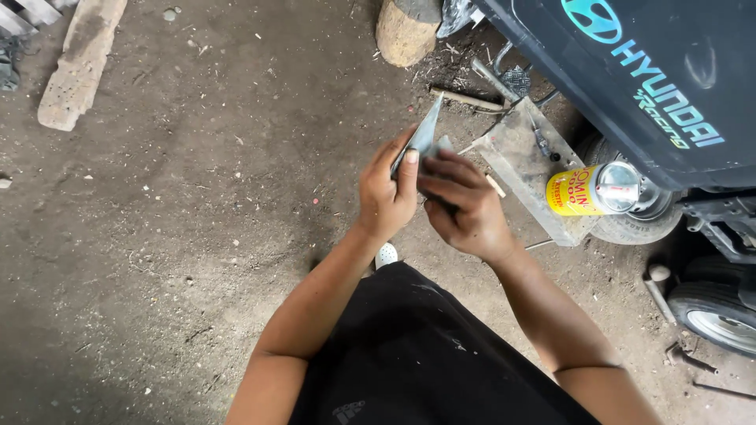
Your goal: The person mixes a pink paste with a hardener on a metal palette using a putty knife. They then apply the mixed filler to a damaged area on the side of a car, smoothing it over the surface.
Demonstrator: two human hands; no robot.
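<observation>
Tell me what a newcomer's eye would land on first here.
At centre, the left hand and right hand pinch a thin grey metal piece between them. To the right, a yellow can lies on a dusty board beside the dark car body.

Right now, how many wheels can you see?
2. One tyre sits under the dark vehicle body behind the yellow can; another wheel is at the lower right edge. Others may be hidden.
</observation>
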